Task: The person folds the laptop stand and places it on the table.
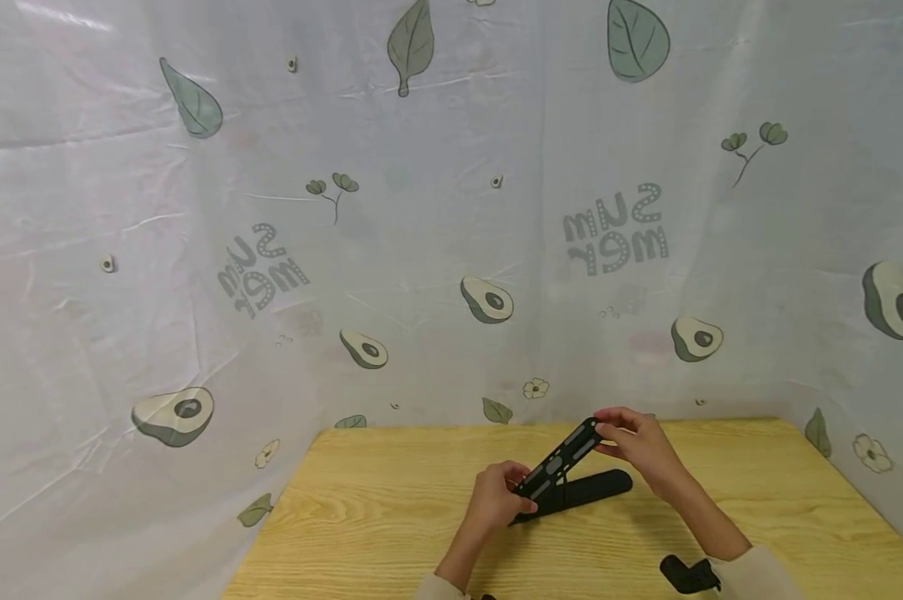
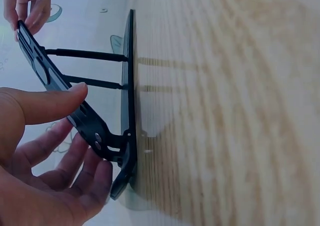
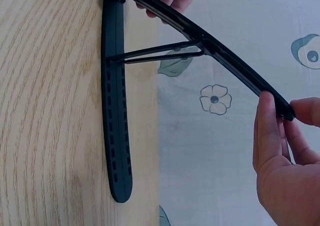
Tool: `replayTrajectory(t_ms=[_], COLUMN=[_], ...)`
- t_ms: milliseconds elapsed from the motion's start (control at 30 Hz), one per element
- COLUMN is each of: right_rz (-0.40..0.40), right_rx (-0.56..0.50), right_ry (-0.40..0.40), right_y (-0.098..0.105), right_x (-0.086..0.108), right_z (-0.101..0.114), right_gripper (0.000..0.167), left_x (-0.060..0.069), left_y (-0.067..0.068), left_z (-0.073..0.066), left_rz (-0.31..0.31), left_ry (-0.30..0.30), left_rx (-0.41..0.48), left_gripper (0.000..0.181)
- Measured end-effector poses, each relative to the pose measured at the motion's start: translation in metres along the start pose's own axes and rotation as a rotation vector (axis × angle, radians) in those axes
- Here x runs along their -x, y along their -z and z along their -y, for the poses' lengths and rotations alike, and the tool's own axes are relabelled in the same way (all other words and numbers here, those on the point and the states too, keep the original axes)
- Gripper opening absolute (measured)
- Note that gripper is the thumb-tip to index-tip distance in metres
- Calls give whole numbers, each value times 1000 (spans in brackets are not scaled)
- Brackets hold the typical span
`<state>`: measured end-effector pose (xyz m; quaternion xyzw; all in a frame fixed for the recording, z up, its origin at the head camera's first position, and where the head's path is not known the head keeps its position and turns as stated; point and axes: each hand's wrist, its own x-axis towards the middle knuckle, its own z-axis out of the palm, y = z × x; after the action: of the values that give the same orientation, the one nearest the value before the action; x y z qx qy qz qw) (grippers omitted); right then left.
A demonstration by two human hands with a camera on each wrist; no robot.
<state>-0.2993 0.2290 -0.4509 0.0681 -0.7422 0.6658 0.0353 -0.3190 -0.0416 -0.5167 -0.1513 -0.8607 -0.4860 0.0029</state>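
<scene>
A black folding laptop stand (image 1: pixel 554 467) is propped half unfolded on the wooden table, its slotted base (image 3: pixel 115 136) lying flat. From the hinge the upper plate (image 2: pixel 90 125) slants upward. Two thin struts (image 2: pixel 95 55) link it to the base. My left hand (image 1: pixel 496 496) pinches the plate's lower part near the hinge, thumb on one face and fingers on the other. At the raised end, my right hand (image 1: pixel 637 446) holds the plate's tip between thumb and fingers. In the right wrist view, the strut end (image 3: pixel 116 59) meets the base around its slots.
The light wooden table (image 1: pixel 376 508) spreads to both sides of the stand. Behind it hangs a pale curtain (image 1: pixel 421 250) printed with leaves and avocados. A black device (image 1: pixel 687 575) is worn on the right wrist.
</scene>
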Motion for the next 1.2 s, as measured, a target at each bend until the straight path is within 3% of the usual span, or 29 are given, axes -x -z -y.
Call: replayTrajectory(t_ms=[500,733,1200], right_rz=[-26,-46,-71], right_rx=[-5,-9,9], right_ry=[-16,-17,-33], right_y=[1,1,-4], right_x=[6,10,21], right_z=[6,6,6], right_gripper=[39,39,38], left_x=[-22,-33,-43], left_y=[5,8,10], left_z=[5,12,12], left_rz=[70,126,202], left_ry=[-42,-94,-107], left_rx=[-27,-22,18], left_gripper=[43,42,43])
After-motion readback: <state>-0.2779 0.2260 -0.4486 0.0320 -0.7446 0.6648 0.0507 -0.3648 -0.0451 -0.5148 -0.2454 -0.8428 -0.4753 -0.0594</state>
